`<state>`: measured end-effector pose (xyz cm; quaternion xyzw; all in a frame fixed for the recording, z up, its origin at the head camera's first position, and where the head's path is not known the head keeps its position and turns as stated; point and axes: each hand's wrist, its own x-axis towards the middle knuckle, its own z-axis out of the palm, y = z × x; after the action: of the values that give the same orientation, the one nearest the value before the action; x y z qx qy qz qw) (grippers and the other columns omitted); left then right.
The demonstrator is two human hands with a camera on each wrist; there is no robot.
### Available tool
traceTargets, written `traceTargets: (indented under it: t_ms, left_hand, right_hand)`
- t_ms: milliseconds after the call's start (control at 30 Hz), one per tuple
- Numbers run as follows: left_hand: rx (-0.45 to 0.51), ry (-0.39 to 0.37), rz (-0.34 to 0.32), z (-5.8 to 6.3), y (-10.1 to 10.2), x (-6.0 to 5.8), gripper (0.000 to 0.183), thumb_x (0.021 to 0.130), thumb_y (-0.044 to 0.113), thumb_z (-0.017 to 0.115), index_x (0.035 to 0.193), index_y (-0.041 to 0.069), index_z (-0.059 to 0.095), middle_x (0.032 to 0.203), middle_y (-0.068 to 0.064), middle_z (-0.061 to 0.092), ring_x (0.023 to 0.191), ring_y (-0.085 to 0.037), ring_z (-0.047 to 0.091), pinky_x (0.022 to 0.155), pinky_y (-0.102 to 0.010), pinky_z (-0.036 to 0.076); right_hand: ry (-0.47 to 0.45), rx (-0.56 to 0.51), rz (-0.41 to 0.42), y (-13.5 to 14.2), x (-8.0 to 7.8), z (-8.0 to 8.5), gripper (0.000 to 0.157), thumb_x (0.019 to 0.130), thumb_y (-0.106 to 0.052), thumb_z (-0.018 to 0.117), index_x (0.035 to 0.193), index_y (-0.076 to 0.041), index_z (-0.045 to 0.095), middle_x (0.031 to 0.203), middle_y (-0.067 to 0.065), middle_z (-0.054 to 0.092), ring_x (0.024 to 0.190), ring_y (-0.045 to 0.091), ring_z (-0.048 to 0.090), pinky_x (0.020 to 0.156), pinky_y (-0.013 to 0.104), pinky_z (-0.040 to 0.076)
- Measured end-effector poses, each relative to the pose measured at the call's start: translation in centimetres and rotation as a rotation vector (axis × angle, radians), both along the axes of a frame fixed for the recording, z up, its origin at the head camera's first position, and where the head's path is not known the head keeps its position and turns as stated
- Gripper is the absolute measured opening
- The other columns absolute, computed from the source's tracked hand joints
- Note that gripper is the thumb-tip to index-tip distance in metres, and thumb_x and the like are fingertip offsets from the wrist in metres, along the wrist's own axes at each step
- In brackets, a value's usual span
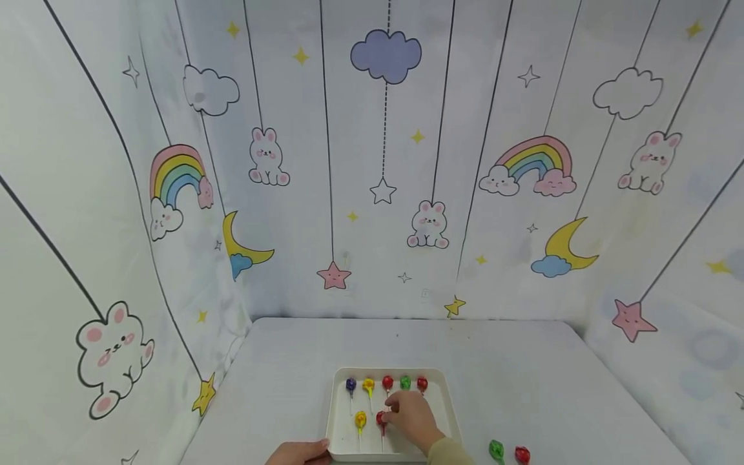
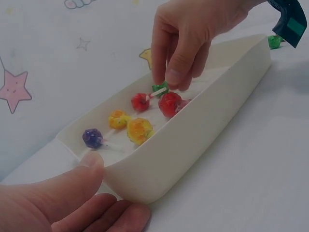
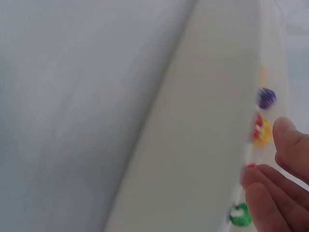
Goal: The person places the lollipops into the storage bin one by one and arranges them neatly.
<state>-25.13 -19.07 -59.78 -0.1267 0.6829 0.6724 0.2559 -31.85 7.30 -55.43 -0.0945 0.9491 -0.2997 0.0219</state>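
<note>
A cream tray [image 1: 448, 413] holds lollipops in two rows. The back row has a purple lollipop [image 1: 351, 385], a yellow one [image 1: 369, 385], a red one [image 1: 387, 382], a green one [image 1: 405, 383] and another red one [image 1: 422, 383]. In front lie a yellow lollipop [image 1: 360, 420] and a red lollipop [image 1: 380, 418]. My left hand [image 1: 299, 453] grips the tray's near left corner, thumb at the rim and fingers low against the outside. Over the tray, close to the front red lollipop, is my right hand [image 1: 414, 418]; its thumb and fingers are apart with nothing visible between them in the right wrist view.
On the white table [image 1: 279, 381], right of the tray, lie a green lollipop [image 1: 496, 451] and a red lollipop [image 1: 522, 454], partly cut off by the frame's lower edge. Printed cloth walls [image 1: 378, 245] stand behind the table and at both sides.
</note>
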Motion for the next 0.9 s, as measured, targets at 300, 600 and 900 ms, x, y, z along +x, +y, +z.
traceTargets:
  t_ms: [300,600,900]
  left_hand:
    - [0.016,-0.002,0.008,-0.2,-0.1,-0.1,0.047,0.097,0.033,0.072,0.116,-0.01,0.07,0.101,-0.015,0.078,0.096,-0.024,0.077,0.085,-0.036,0.065]
    - [0.015,0.005,-0.014,0.1,-0.1,0.1,0.047,0.098,0.033,0.071,0.117,-0.009,0.07,0.104,-0.016,0.078,0.097,-0.024,0.076,0.086,-0.035,0.064]
    - [-0.038,-0.006,-0.018,0.2,-0.2,-0.4,0.047,0.096,0.035,0.073,0.118,-0.007,0.07,0.103,-0.012,0.079,0.096,-0.019,0.076,0.086,-0.032,0.064]
  right_hand:
    - [-0.017,-0.293,0.007,6.7,-0.6,3.1,0.028,0.087,-0.013,0.082,0.111,0.0,0.076,0.106,0.012,0.077,0.092,0.022,0.073,0.076,0.033,0.064]
    - [-0.024,-0.355,-0.197,18.3,0.6,4.5,0.041,0.092,-0.025,0.078,0.125,-0.002,0.071,0.122,0.017,0.074,0.105,0.023,0.074,0.087,0.036,0.064]
    - [-0.106,-0.227,-0.294,26.8,2.7,3.6,0.057,0.094,-0.039,0.074,0.131,0.004,0.065,0.122,0.019,0.073,0.109,0.031,0.072,0.086,0.043,0.063]
